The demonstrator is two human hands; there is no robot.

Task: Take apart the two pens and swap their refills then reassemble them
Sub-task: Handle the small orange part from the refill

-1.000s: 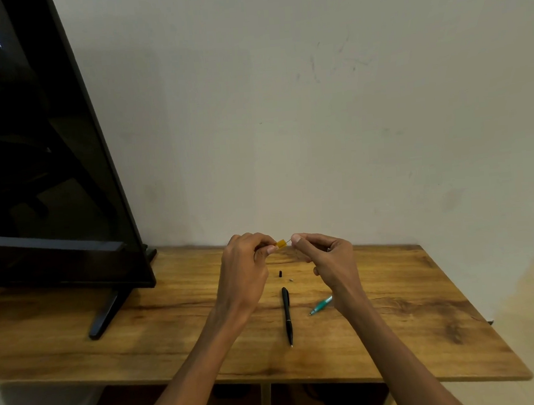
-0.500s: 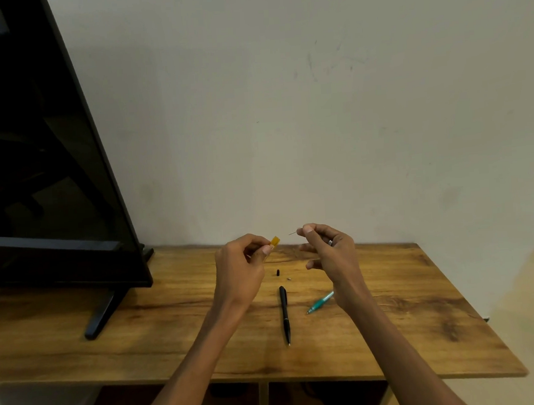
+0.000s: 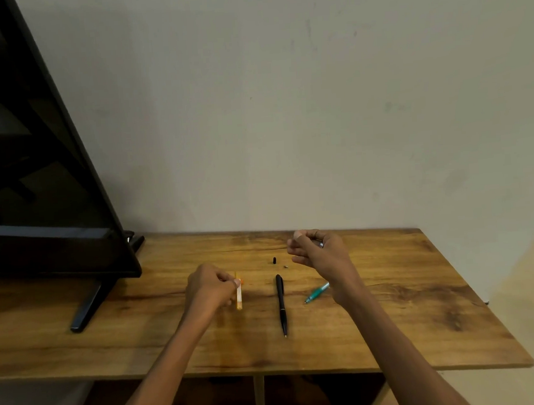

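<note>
Left hand (image 3: 210, 290) now down at the table (image 3: 410, 328), holding the orange barrel (image 3: 239, 294). Right hand (image 3: 318, 251) farther away, apart from the left

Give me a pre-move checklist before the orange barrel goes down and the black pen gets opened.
1. Left hand grips the orange barrel: ok.
2. Barrel resting on the table: cannot tell.
3. Right hand pinches something thin, likely the pulled refill: cannot tell, too small.
4. Black pen lies free between the hands: ok.
5. Small black piece and tiny part lie apart from the pen: ok.
6. Teal piece uncovered: not ok, the right wrist partly hides it.
</note>
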